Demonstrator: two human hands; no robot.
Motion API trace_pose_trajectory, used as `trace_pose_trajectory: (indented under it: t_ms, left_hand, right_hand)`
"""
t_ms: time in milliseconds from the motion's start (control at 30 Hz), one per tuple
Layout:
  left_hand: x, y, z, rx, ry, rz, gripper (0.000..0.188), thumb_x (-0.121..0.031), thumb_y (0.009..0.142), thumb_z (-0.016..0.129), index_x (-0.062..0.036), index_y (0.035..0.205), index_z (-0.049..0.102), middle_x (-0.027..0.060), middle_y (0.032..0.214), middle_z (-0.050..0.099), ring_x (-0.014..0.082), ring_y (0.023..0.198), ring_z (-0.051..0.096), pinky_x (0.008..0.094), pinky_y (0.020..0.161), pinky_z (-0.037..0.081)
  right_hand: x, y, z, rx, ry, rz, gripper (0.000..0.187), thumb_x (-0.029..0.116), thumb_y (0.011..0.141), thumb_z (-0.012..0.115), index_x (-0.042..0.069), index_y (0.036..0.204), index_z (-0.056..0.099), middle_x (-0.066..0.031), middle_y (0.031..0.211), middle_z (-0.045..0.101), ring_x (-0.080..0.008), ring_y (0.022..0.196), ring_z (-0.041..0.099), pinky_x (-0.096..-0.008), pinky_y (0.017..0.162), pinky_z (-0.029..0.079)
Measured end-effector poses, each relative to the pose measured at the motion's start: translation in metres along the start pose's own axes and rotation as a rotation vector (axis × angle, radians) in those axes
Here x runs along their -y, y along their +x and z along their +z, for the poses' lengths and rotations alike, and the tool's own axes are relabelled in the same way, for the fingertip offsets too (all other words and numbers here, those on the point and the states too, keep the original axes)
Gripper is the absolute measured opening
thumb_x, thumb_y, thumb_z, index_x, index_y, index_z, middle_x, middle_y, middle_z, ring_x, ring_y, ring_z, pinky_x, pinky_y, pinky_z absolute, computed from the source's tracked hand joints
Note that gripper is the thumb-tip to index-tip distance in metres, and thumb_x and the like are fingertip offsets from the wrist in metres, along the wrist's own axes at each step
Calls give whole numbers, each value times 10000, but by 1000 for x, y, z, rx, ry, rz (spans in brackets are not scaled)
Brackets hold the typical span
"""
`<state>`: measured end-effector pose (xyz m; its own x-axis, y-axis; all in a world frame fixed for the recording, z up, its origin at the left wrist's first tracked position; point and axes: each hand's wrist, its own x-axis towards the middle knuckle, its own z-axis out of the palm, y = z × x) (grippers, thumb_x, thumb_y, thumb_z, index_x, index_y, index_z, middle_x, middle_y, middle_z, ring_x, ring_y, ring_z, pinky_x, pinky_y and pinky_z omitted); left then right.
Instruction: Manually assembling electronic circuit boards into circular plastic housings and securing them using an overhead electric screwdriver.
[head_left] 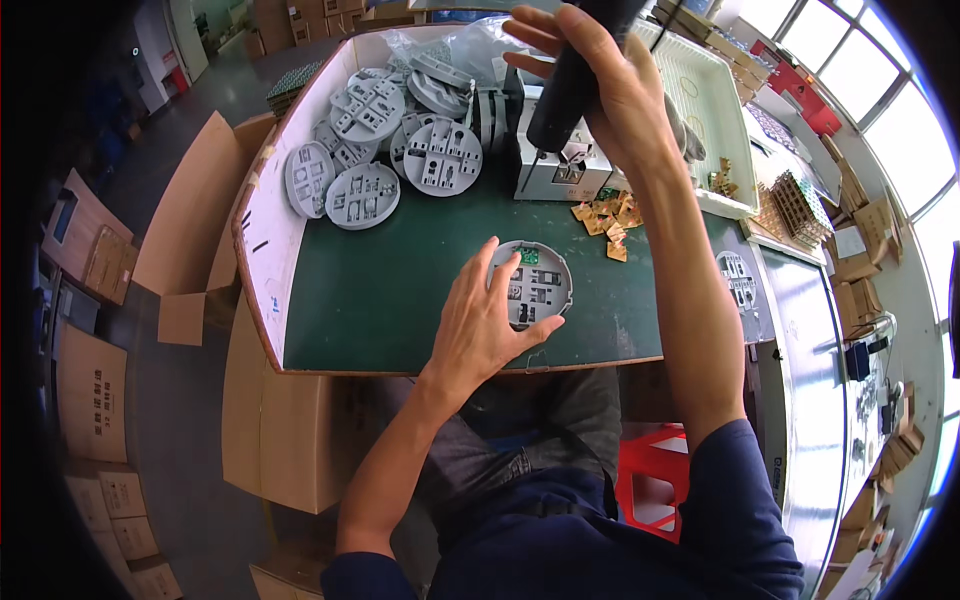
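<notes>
Pressing down with our left hand (480,325), we keep a round grey plastic disc (533,285) flat on the green table (400,290), fingers spread over its left edge and thumb hooked under its near rim, so it cannot turn or slide. The disc lies near the table's front edge, directly ahead of us, with a small green circuit board (529,257) seated near its top.

Our right hand (610,90) is raised well above the table, wrapped closed around a black electric screwdriver (570,85), tip pointing down over a grey metal box (560,165).

A heap of similar grey discs (385,150) sits at the far left within reach. Small tan pieces (608,218) lie scattered beside the box, and a white tray (715,110) stands to the right.
</notes>
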<state>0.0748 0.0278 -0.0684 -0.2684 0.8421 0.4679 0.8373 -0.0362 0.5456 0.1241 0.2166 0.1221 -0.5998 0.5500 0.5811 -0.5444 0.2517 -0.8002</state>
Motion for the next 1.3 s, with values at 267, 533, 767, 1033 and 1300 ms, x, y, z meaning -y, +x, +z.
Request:
trace_pose_trajectory:
  t_ms: [267, 533, 767, 1033, 1300]
  left_hand:
    - [-3, 3, -3, 46, -3, -13, 888, -619, 831, 752, 30, 1391, 521, 280, 1500, 406, 427, 1349, 466, 493, 1113, 423]
    - [-3, 2, -1, 32, 1, -15, 885, -594, 818, 778, 10, 1406, 510, 256, 1518, 402, 421, 1339, 480, 492, 1114, 419]
    - [-5, 3, -2, 58, 25, -13, 895, -619, 842, 742, 29, 1410, 499, 275, 1501, 402, 427, 1345, 468, 498, 1118, 419]
    - [-4, 3, -2, 46, 37, -1, 893, -615, 847, 738, 27, 1415, 490, 280, 1491, 404, 434, 1340, 470, 506, 1110, 425]
    - [-5, 3, -1, 38, 40, 13, 890, -608, 844, 745, 27, 1414, 490, 281, 1489, 402, 437, 1338, 470, 508, 1108, 426]
  right_hand:
    - [-31, 16, -61, -189, -275, -121, 422, 253, 975, 705, -18, 1275, 588, -132, 944, 682, -173, 821, 700, -317, 673, 571]
    - [-46, 11, -61, -152, -302, -135, 418, 220, 954, 725, -15, 1272, 590, -20, 679, 567, -103, 586, 563, -288, 569, 496]
    - [-23, -52, -21, -161, -170, -30, 453, 168, 961, 694, -22, 1350, 561, -14, 669, 556, -96, 580, 544, -291, 563, 491]
    - [-33, -74, 0, -90, -143, 47, 464, 136, 961, 676, -32, 1371, 539, -1, 664, 538, -89, 568, 516, -302, 551, 484]
    - [-40, -75, 3, -97, -110, 54, 405, 125, 957, 674, -30, 1315, 564, -1, 665, 534, -92, 564, 518, -301, 554, 485]
